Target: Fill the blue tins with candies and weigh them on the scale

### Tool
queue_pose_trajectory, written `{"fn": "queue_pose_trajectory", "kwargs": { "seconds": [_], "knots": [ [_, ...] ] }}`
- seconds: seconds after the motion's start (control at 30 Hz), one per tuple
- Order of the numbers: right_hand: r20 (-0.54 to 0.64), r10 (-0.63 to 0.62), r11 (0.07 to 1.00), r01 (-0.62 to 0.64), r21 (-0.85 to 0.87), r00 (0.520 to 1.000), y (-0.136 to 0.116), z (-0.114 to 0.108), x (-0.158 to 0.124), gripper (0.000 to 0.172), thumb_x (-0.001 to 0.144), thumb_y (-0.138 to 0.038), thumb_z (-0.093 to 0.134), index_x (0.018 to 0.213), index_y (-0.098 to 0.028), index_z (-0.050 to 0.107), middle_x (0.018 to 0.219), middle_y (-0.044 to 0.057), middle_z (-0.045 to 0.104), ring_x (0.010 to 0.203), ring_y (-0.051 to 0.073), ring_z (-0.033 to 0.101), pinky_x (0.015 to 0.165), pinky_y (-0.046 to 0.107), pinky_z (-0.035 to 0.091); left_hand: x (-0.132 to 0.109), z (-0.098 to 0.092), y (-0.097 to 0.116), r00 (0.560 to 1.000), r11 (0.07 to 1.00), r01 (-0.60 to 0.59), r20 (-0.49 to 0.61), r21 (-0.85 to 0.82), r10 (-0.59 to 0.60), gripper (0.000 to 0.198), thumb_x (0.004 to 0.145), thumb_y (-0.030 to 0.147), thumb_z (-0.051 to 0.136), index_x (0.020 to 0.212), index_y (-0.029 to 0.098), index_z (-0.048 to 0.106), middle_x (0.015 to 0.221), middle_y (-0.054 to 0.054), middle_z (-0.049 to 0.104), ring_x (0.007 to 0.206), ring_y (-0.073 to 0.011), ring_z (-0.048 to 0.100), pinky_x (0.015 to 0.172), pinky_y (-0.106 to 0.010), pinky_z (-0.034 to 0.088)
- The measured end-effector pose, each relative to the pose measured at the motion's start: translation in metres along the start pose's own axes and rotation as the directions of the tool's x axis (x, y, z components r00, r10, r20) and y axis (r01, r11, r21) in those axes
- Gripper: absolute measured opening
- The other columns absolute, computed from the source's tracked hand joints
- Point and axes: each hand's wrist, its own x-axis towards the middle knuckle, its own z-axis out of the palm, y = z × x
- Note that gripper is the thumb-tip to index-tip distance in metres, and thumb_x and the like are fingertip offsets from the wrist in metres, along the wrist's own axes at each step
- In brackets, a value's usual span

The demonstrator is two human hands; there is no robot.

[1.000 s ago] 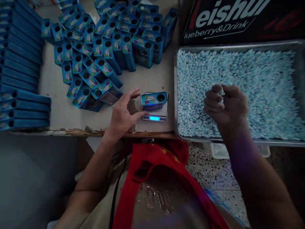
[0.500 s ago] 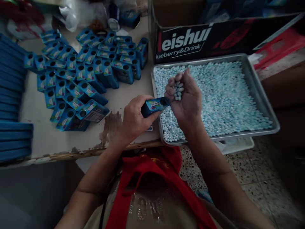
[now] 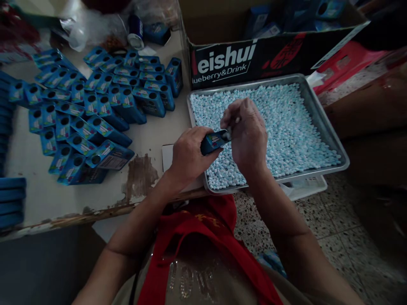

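My left hand (image 3: 190, 154) grips a small blue candy box (image 3: 212, 142) near the tray's left edge, with the hole in its end facing up. Close against that hole, my right hand (image 3: 249, 131) is cupped and tilted, its fingers curled around small white and pale-blue candies (image 3: 229, 132). A few of these sit at the mouth of the box. Beneath both hands lies a metal tray (image 3: 341, 144) covered with the same candies. How many candies are inside the held box is hidden.
Many blue boxes (image 3: 116, 120) with round holes stand clustered on the table's left. Stacked blue boxes (image 3: 11, 201) line the far left. Behind the tray is a black carton (image 3: 229, 63) holding more boxes. A drink can (image 3: 135, 31) and plastic bags (image 3: 82, 34) lie at the back.
My right hand has tipped over toward the box, and its candies now lie at the hole. Fewer candies show in the palm. The whole view has shifted to the right.
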Motion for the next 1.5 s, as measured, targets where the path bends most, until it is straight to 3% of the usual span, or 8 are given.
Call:
{"fn": "queue_pose_trajectory", "kwargs": {
  "seconds": [0.3, 0.47, 0.73, 1.03, 1.2, 1.3, 1.4, 1.5],
  "knots": [
    [-0.045, 0.074, 0.991, -0.068, 0.118, 0.996, -0.015, -0.003, -0.013, 0.061, 0.111, -0.083, 0.027, 0.096, -0.032, 0.055, 0.099, 0.009, 0.064, 0.104, 0.030, 0.069, 0.098, 0.049, 0.062, 0.000, 0.017, 0.000, 0.998, 0.997, 0.042, -0.044, -0.067, -0.045, 0.040, 0.090, 0.033, 0.099, 0.121, 0.027, 0.075, 0.120, -0.006, 0.084, 0.113, -0.0306, 0.081, 0.102, -0.046, 0.068],
    [0.038, -0.022, 0.988, 0.016, 0.154, 0.999, -0.012, -0.020, -0.012, 0.073, 0.111, -0.087, 0.021, 0.117, -0.032, 0.068, 0.112, 0.014, 0.069, 0.120, 0.036, 0.070, 0.097, 0.055, 0.062, -0.010, 0.010, -0.012, 0.986, 0.972, 0.122, -0.088, -0.200, -0.142, 0.041, 0.095, 0.038, 0.097, 0.128, 0.028, 0.074, 0.122, -0.005, 0.083, 0.108, -0.0253, 0.081, 0.097, -0.039, 0.070],
    [0.056, 0.065, 0.977, -0.052, -0.208, 0.996, 0.049, -0.072, 0.002, 0.025, 0.095, -0.052, 0.077, 0.099, -0.029, 0.069, 0.096, 0.005, 0.069, 0.092, 0.026, 0.068, 0.089, 0.045, 0.060, -0.058, -0.044, -0.067, 0.956, 0.913, 0.232, -0.094, -0.334, -0.278, 0.045, 0.091, 0.048, 0.098, 0.125, 0.026, 0.078, 0.106, -0.002, 0.082, 0.092, -0.0224, 0.081, 0.085, -0.033, 0.067],
    [0.527, 0.122, 0.398, 0.445, -0.802, 0.841, 0.073, -0.055, -0.025, 0.056, 0.100, -0.031, 0.070, 0.156, -0.028, 0.067, 0.159, 0.018, 0.066, 0.141, 0.048, 0.059, 0.114, 0.069, 0.054, -0.076, -0.051, -0.083, 0.970, 0.897, 0.230, 0.020, -0.377, -0.241, 0.067, 0.086, 0.062, 0.103, 0.138, 0.027, 0.078, 0.135, -0.008, 0.082, 0.126, -0.0303, 0.081, 0.113, -0.042, 0.067],
    [0.606, 0.249, 0.346, 0.515, -0.784, 0.755, 0.056, -0.046, -0.021, 0.027, 0.102, -0.023, 0.059, 0.125, -0.021, 0.072, 0.132, 0.022, 0.073, 0.113, 0.037, 0.069, 0.093, 0.047, 0.054, -0.089, -0.066, -0.091, 0.967, 0.895, 0.197, -0.071, -0.401, -0.245, 0.070, 0.091, 0.068, 0.097, 0.145, 0.029, 0.076, 0.143, -0.011, 0.080, 0.138, -0.0318, 0.077, 0.119, -0.047, 0.065],
    [0.547, 0.329, 0.481, 0.362, -0.799, 0.770, 0.043, -0.051, -0.020, 0.010, 0.093, -0.018, 0.064, 0.101, -0.022, 0.070, 0.106, 0.015, 0.076, 0.088, 0.027, 0.068, 0.079, 0.039, 0.047, -0.100, -0.081, -0.096, 0.935, 0.872, 0.250, -0.129, -0.421, -0.330, 0.065, 0.094, 0.070, 0.095, 0.140, 0.027, 0.077, 0.133, -0.008, 0.084, 0.125, -0.0273, 0.081, 0.110, -0.047, 0.068],
    [0.313, 0.430, 0.670, -0.067, -0.739, 0.847, 0.033, -0.060, -0.019, 0.012, 0.077, -0.023, 0.074, 0.087, -0.025, 0.068, 0.078, 0.005, 0.068, 0.072, 0.022, 0.060, 0.072, 0.038, 0.042, -0.108, -0.095, -0.096, 0.896, 0.858, 0.347, -0.134, -0.379, -0.422, 0.060, 0.099, 0.068, 0.090, 0.136, 0.022, 0.076, 0.125, -0.005, 0.084, 0.118, -0.0237, 0.082, 0.104, -0.045, 0.068],
    [0.156, 0.547, 0.802, -0.462, -0.378, 0.822, 0.026, -0.067, -0.017, 0.015, 0.071, -0.029, 0.072, 0.083, -0.028, 0.063, 0.074, 0.002, 0.059, 0.065, 0.018, 0.048, 0.066, 0.038, 0.036, -0.108, -0.101, -0.090, 0.887, 0.867, 0.363, -0.160, -0.342, -0.434, 0.056, 0.102, 0.067, 0.086, 0.133, 0.022, 0.075, 0.124, -0.004, 0.084, 0.118, -0.0228, 0.082, 0.102, -0.045, 0.068]
  ]
}}
